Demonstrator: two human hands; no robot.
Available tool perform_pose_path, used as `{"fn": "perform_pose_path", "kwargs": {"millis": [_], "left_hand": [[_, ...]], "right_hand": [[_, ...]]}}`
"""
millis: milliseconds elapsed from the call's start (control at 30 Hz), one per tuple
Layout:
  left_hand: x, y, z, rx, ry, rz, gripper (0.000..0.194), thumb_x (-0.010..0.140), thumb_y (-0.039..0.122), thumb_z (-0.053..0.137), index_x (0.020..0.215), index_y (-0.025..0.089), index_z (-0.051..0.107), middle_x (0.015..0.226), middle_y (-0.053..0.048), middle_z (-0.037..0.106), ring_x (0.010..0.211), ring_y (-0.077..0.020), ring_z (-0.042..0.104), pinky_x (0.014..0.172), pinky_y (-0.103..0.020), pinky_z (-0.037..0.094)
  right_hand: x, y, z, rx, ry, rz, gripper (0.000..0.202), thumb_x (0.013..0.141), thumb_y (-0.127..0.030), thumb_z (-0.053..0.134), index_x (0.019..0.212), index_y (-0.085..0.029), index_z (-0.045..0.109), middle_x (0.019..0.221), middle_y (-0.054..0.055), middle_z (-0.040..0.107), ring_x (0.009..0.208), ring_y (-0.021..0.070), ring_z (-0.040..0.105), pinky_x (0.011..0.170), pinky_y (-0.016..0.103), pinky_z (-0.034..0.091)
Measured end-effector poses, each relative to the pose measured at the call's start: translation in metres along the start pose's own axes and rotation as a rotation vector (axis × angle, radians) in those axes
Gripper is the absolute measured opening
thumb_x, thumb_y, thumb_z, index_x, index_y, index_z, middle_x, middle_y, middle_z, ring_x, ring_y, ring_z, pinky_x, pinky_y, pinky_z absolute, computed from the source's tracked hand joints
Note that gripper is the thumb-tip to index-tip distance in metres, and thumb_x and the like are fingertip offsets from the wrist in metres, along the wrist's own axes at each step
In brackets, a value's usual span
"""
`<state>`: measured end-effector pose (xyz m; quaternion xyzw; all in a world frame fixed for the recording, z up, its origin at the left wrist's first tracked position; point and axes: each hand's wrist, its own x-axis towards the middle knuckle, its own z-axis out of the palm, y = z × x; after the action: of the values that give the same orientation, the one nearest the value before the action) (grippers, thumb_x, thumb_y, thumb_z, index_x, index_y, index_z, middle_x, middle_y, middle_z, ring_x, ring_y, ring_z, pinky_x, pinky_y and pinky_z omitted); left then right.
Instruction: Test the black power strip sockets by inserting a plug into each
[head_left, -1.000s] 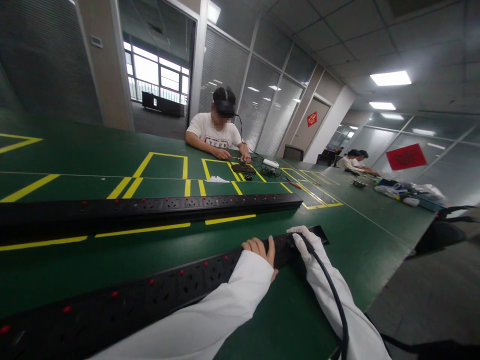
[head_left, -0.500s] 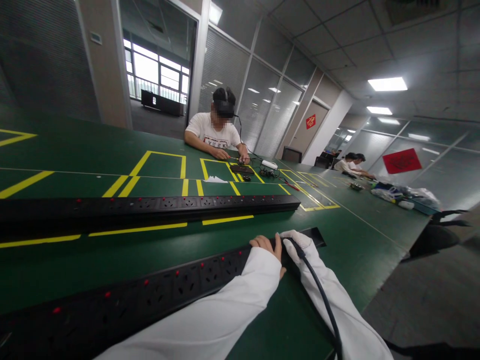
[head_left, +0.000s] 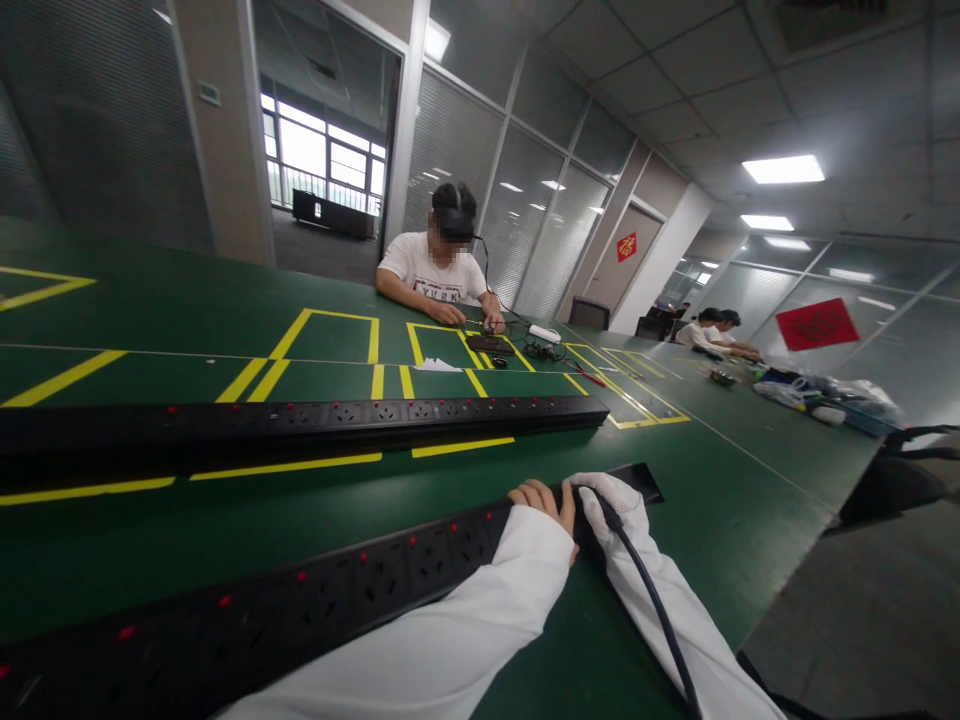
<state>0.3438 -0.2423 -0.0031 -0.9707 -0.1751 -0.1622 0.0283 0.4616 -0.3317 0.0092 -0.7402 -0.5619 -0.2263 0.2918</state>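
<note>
A long black power strip with red switches slants across the green table before me. Around it, close to its right end, my left hand is closed, bare below a white sleeve, with fingertips over the far edge. Beside it, touching or nearly so, my right hand wears a white glove and is closed on a thick black cable. From that grip the cable hangs back along my right sleeve. My hands hide where the cable meets the strip.
Another long black power strip lies parallel, farther back. Across the green table, a person in a headset handles small parts beside a white power strip. Bags and a blue tray sit at the right edge.
The view has shifted slightly, so everything appears a little farther right and lower. Both hands keep their grip at the strip's right end.
</note>
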Motion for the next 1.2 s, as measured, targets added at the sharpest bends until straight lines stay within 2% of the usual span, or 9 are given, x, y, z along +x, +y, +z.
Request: {"fn": "perform_pose_path", "kwargs": {"millis": [133,667,1200], "left_hand": [[0.0,0.0,0.002,0.002,0.009,0.006,0.074,0.078,0.05,0.062,0.138,0.017,0.036,0.115,-0.027,0.056,0.092,-0.0406,0.055,0.078,-0.052,0.032],[-0.001,-0.001,0.001,0.018,0.009,0.01,0.075,0.076,0.054,0.062,0.138,0.02,0.037,0.115,-0.026,0.057,0.092,-0.0392,0.056,0.078,-0.051,0.032],[-0.001,-0.002,-0.001,-0.055,0.005,0.02,0.075,0.077,0.049,0.064,0.138,0.015,0.037,0.116,-0.027,0.055,0.094,-0.0413,0.054,0.078,-0.055,0.032]], "right_hand": [[-0.001,0.003,0.001,-0.025,-0.002,0.001,0.021,0.088,-0.028,0.044,0.097,-0.023,0.063,0.084,0.003,0.068,0.077,0.0153,0.064,0.072,0.029,0.05],[-0.002,0.006,-0.001,-0.13,-0.025,0.005,0.026,0.088,-0.035,0.043,0.094,-0.023,0.065,0.082,0.004,0.069,0.071,0.016,0.064,0.069,0.029,0.05],[-0.003,0.011,0.001,-0.148,0.004,-0.029,0.026,0.088,-0.035,0.043,0.098,-0.023,0.064,0.083,0.002,0.068,0.073,0.0156,0.064,0.069,0.029,0.05]]}}
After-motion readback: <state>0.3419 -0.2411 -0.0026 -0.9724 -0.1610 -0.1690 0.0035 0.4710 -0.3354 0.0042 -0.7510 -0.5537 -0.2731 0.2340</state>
